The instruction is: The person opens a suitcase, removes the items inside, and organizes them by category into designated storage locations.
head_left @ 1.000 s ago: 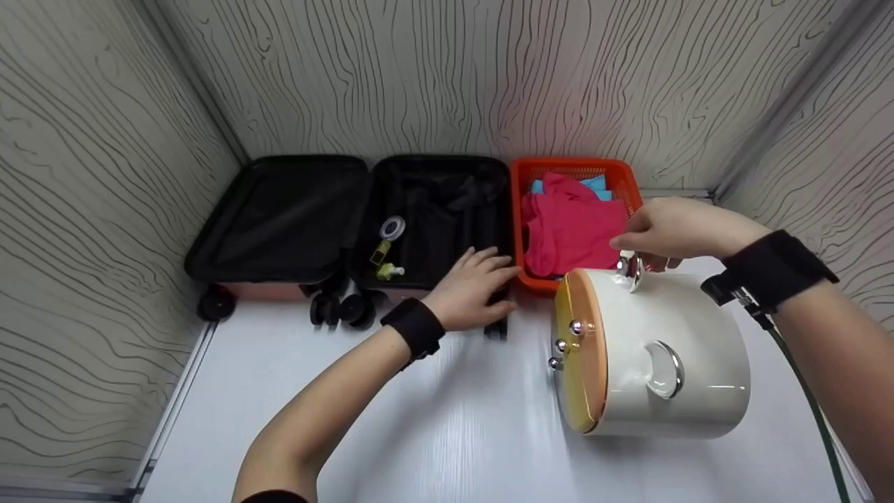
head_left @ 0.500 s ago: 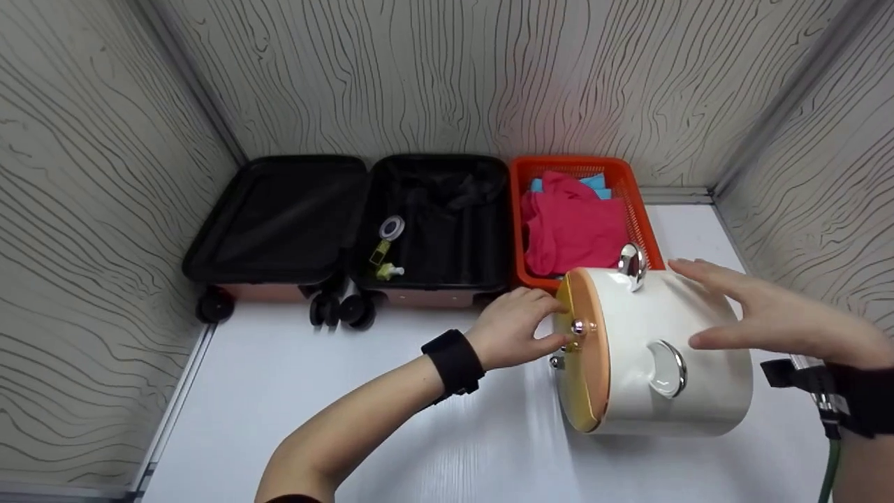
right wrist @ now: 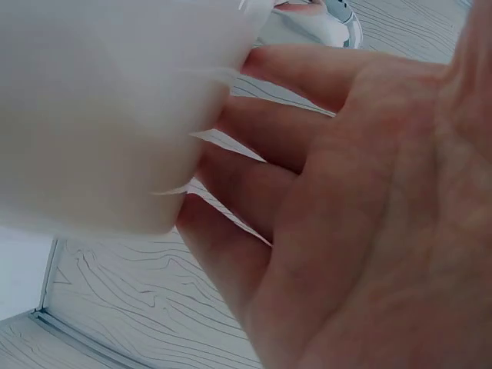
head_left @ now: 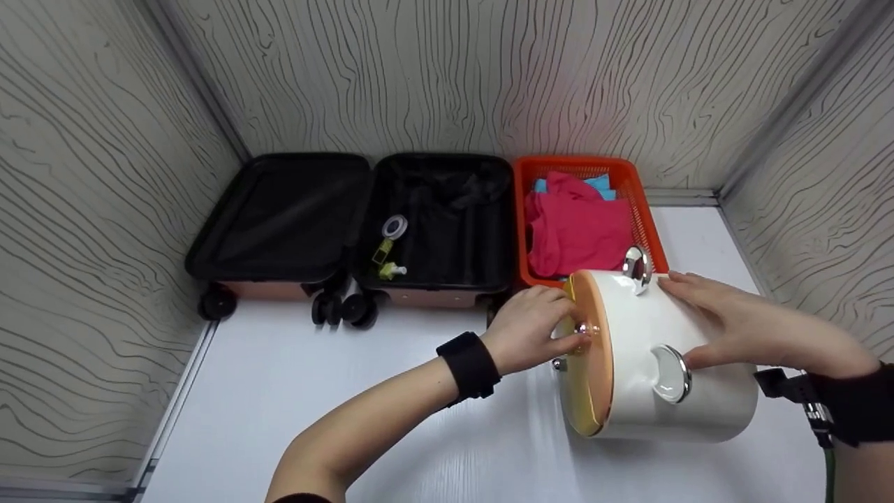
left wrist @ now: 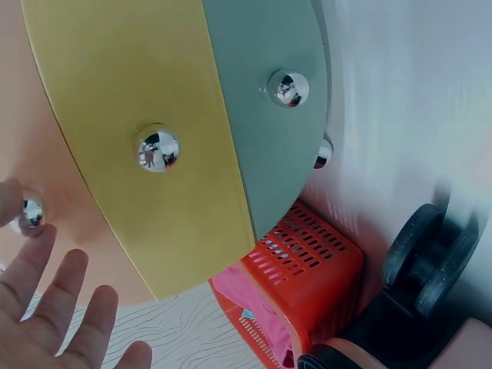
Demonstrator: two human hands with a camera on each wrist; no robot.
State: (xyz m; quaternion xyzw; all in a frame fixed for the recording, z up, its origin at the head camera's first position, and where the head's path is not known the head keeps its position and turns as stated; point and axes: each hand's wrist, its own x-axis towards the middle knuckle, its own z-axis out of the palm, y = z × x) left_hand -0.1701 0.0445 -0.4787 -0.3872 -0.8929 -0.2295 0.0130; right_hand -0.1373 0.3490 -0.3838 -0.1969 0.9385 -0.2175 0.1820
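Note:
A rounded white box (head_left: 649,419) with chrome handles lies at the right of the table. In the left wrist view its front carries peach (left wrist: 54,138), yellow (left wrist: 115,77) and green (left wrist: 269,161) panels with round silver knobs. My left hand (head_left: 529,330) pinches the knob (left wrist: 32,214) on the peach panel between thumb and index finger, its other fingers spread. My right hand (head_left: 758,325) spans the top of the box, fingers extended. In the right wrist view those fingertips (right wrist: 211,219) touch the box's white side.
Behind the box stands an orange basket (head_left: 646,223) with pink (head_left: 583,230) and blue cloth. Left of it lies an open suitcase (head_left: 279,223) with black lining. A round grey-white item (head_left: 394,227) with yellow-green pieces sits in its right half. Patterned walls enclose the table.
My left hand has moved right from the suitcase edge to the knob. My right hand has left the box's upper chrome handle, swung right and come down onto the box.

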